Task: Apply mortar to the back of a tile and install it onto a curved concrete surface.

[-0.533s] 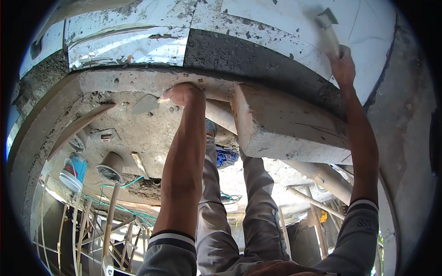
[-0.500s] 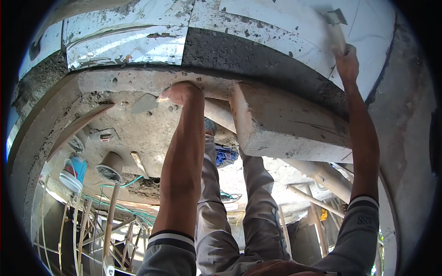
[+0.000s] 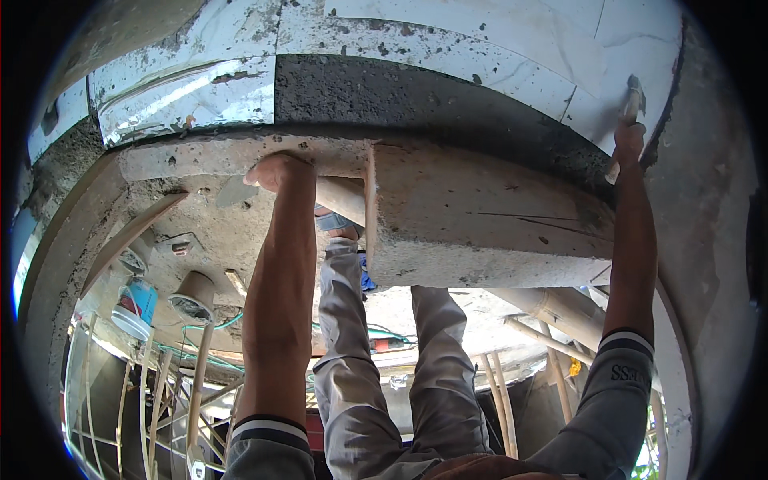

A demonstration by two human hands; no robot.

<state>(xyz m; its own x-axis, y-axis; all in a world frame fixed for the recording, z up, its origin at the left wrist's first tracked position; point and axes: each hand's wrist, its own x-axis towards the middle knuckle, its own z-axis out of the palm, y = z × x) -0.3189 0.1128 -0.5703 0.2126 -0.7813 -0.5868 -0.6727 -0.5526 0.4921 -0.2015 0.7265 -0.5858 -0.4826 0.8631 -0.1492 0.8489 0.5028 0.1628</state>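
My left hand [image 3: 282, 170] is closed at the inner edge of the curved concrete ledge [image 3: 200, 160], gripping a trowel [image 3: 238, 192] whose flat grey blade points left. Only the blade shows clearly; the handle is mostly hidden in my fist. At the far right, my right hand [image 3: 630, 142] is wrapped round the pale handle of a hammer [image 3: 634, 102]. The hammer's small dark head is over the white marbled tiles [image 3: 528, 60], and the handle's butt sticks out below my hand. A dark strip of mortar [image 3: 400, 96] lies between the tiles and the ledge.
A concrete block [image 3: 488, 208] juts toward me right of my left arm. Below lie a blue and white bucket [image 3: 134, 308], a mortar-crusted pail [image 3: 192, 298], a curved board [image 3: 132, 240] and a green hose [image 3: 212, 326]. Bamboo poles [image 3: 552, 312] stand under the ledge.
My right hand has moved down and right with the hammer, which is now tilted differently. My view has shifted, so the ledge and my left hand with the trowel appear further left.
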